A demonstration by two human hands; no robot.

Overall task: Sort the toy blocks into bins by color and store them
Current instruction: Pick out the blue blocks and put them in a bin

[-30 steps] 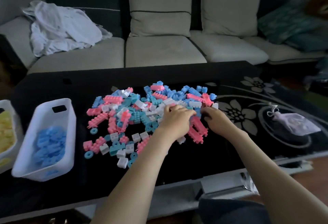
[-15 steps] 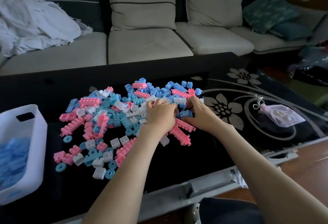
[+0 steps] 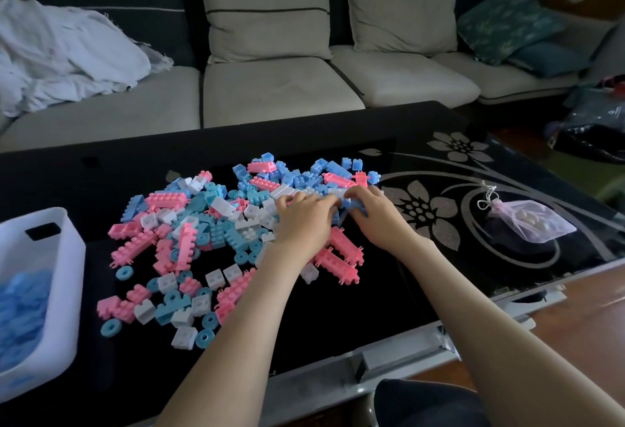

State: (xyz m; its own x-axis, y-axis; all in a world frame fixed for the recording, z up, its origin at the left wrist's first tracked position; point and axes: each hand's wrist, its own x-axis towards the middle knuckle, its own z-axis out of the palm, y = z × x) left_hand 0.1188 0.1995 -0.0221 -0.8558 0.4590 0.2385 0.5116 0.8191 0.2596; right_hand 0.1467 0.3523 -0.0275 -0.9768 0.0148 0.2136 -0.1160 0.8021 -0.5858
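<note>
Your left hand [image 3: 302,220] and right hand [image 3: 375,215] curl their fingers [image 3: 355,194] into the heap of pink, blue, teal and white plastic toy blocks [image 3: 216,220]. I cannot tell what they pinch. Gather only the light-blue blocks [image 3: 333,167] just beyond the fingers, for the white plastic bin [image 3: 76,250] far to their left. They will slide on the glossy black flowered glass desk [image 3: 422,291]. A grey sofa [image 3: 270,88] stands beyond.

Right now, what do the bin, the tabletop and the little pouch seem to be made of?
Bin: white plastic, matte, slightly translucent; moulded handle slot. Tabletop: probably black glass, glossy; it reflects light over a printed flower pattern. Pouch: sheer pink fabric, perhaps organza; pale round contents show through, drawstring tied.
</note>
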